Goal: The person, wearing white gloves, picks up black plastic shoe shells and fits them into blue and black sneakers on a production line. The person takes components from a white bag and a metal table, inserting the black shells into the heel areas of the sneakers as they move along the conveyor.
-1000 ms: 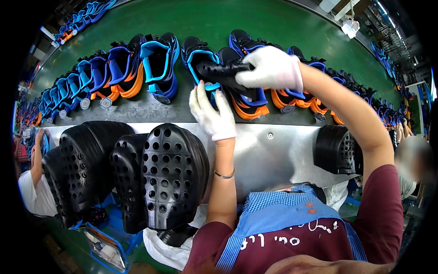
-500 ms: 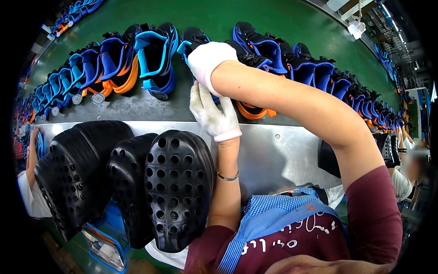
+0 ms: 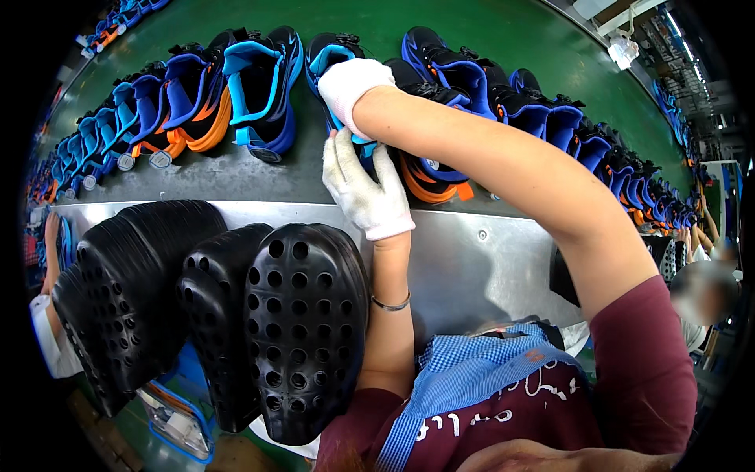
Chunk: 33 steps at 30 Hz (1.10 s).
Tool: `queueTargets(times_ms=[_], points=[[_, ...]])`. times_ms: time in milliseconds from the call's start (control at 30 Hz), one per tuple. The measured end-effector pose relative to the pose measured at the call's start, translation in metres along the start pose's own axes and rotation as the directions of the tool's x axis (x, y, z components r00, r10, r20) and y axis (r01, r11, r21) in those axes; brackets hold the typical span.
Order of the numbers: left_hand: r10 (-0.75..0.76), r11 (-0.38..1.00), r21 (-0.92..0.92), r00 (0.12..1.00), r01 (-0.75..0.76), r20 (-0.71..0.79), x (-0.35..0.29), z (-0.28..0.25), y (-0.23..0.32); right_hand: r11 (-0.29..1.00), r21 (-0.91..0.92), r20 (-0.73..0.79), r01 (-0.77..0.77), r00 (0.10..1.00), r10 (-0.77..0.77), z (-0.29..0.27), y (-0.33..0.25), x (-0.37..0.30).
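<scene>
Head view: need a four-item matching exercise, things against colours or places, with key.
1. Left hand
2. Right hand
3. Bracelet
4. Shirt

A. maroon
B. at the heel of the handled shoe
C. silver-coloured
D. covering part of that shoe's opening

Pairs: 1-B, 2-D, 3-C, 4-A

White script lettering (image 3: pixel 501 412) there, across the maroon short-sleeved shirt (image 3: pixel 649 354)! Small round pale tags (image 3: pixel 266 155) on blue-and-black sports shoes (image 3: pixel 281 102): too tiny to read!
</scene>
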<state>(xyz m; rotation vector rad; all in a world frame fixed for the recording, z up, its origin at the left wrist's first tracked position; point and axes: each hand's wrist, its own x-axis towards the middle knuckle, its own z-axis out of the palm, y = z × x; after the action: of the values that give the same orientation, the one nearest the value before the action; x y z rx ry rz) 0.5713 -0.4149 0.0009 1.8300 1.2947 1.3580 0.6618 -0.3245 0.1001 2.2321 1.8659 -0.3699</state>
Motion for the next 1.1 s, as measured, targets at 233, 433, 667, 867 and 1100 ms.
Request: queueTargets(times_ms=[233,433,667,867,1100], points=[[0.030,0.999,0.035,1.000,-0.029,-0.005,0.002,0.002,0.003,0.999,-0.010,-0.048,0.054,0.997,-0.054,0.004,0.010,0.004],[0.060,0.998,0.038,0.998,-0.059,-0.024,0.000,0.004,0.008,0.982,-0.153,-0.010,0.114,0.993,-0.116,-0.013,0.008,-0.006],[0.023,0.998,-0.063,1.000,-0.024,-0.021,-0.018,0.012,0.021,0.994,0.093,-0.169,0.057,0.985,-0.041,-0.013,0.041,0.012],[0.092,0.969,-0.243,0.981,-0.049,0.169,-0.024,0.007,0.023,0.972,0.187,-0.476,0.146,0.879,-0.040,-0.047,0.096,-0.087],[0.213,0.976,-0.118,0.903,-0.181,0.373,-0.036,0.016,0.048,0.971,-0.145,-0.167,0.189,0.963,-0.212,0.039,0.168,-0.149]])
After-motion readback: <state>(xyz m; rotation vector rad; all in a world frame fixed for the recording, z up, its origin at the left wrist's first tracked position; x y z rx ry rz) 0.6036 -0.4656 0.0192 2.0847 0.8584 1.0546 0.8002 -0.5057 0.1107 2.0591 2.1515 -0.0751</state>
